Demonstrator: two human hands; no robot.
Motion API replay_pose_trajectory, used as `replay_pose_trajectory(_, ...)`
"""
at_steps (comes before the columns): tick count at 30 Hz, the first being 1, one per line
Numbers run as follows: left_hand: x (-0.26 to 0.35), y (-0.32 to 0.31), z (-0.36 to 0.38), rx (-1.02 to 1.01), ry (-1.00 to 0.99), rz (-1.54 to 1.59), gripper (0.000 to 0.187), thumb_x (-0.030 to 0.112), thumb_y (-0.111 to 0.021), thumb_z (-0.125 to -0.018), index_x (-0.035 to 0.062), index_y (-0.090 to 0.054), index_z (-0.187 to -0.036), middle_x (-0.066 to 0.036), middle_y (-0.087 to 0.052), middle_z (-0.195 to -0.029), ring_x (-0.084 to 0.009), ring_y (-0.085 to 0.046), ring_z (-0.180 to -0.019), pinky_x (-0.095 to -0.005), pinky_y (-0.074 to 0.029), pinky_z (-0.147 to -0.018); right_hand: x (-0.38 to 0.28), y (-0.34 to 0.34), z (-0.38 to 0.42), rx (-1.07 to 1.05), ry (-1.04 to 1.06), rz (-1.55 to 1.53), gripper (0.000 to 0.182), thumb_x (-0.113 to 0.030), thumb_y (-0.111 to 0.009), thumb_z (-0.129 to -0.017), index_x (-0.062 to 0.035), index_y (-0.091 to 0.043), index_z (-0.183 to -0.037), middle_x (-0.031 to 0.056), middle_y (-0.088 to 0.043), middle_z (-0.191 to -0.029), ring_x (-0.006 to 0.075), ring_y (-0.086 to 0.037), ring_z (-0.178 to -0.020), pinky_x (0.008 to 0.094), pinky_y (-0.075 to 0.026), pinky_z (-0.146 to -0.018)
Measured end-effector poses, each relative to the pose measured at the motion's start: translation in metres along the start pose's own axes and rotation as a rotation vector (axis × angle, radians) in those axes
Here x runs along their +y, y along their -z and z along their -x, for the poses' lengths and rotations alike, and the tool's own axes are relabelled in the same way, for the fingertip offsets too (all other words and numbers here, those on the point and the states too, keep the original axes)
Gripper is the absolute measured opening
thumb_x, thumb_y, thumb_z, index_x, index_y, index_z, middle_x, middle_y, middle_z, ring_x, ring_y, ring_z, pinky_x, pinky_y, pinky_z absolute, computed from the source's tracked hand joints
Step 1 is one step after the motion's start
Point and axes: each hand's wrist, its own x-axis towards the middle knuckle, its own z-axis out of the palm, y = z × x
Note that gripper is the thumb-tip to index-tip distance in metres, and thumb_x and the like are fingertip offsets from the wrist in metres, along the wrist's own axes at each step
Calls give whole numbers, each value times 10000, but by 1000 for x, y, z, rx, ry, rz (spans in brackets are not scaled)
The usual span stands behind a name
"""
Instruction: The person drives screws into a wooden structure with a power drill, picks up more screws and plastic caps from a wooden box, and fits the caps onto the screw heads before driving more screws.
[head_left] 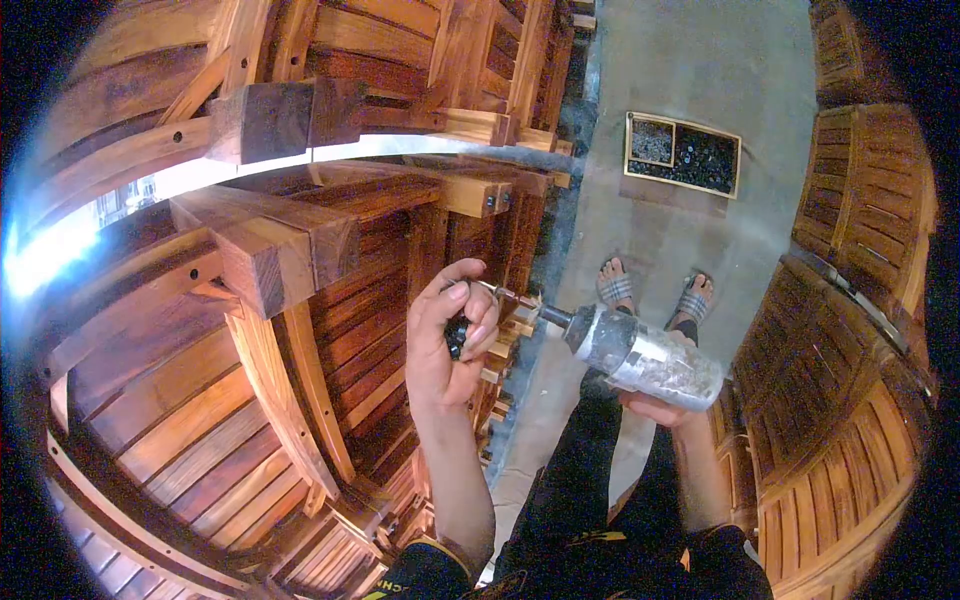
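My right hand (660, 408) is wrapped round the silver-grey body of a power screwdriver (650, 362), which points left and slightly up. From its dark nose a thin driver bit (518, 296) runs towards my left hand (445, 345). That hand is raised, palm towards me, with curled fingers closed on several small black fasteners (458, 337). Its thumb and fingertips pinch close to the bit's end; whether a fastener sits on the tip is too small to tell.
Slatted wooden furniture with thick square legs (262, 268) is stacked on the left. More slatted wooden panels (850, 440) stand on the right. Between them, a shallow wooden tray (738, 168) of small black parts lies on the grey floor (690, 60), beyond my sandalled feet (615, 285).
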Motion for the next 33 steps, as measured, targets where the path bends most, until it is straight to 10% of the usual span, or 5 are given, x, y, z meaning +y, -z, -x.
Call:
replay_pose_trajectory(9,-1,0,-2,-113,33,208,269,222,-496,-931,8,-483,-1094,0,-415,-627,-71,-373,-487,-172,-252,-380,3,2,0,-37,-63,-84,416,-178,-735,-629,-94,-587,-1009,68,-635,-932,249,-603,-857,366,-487,-724)
replay_pose_trajectory(13,-3,0,-2,-138,47,221,266,228,-507,-925,23,-481,-1093,5,-411,-627,-70,-366,-487,-171,-250,-382,7,3,5,-73,-308,-651,465,-141,-736,-654,-81,-573,-1085,68,-635,-991,235,-598,-939,367,-487,-772)
replay_pose_trajectory(18,-5,-5,2,-116,54,204,266,229,-515,-921,40,-475,-1104,11,-400,-618,-72,-366,-495,-171,-262,-393,-5,3,-20,-55,464,237,396,-225,-652,-734,-34,-571,-1071,119,-631,-945,248,-616,-835,349,-497,-666)
replay_pose_trajectory(24,-10,-3,1,-93,16,198,226,221,-474,-939,77,-485,-1113,20,-399,-615,-85,-373,-498,-186,-277,-399,13,-10,-12,-185,-86,20,365,-209,-715,-613,-87,-636,-947,110,-640,-997,328,-607,-829,388,-481,-716)
replay_pose_trajectory(33,10,-1,7,-121,-23,146,237,264,-452,-945,101,-499,-1112,20,-399,-616,-101,-376,-486,-206,-294,-399,-15,-20,-44,-169,-134,-275,453,-234,-743,-596,-30,-613,-979,139,-635,-977,316,-623,-849,335,-496,-772)
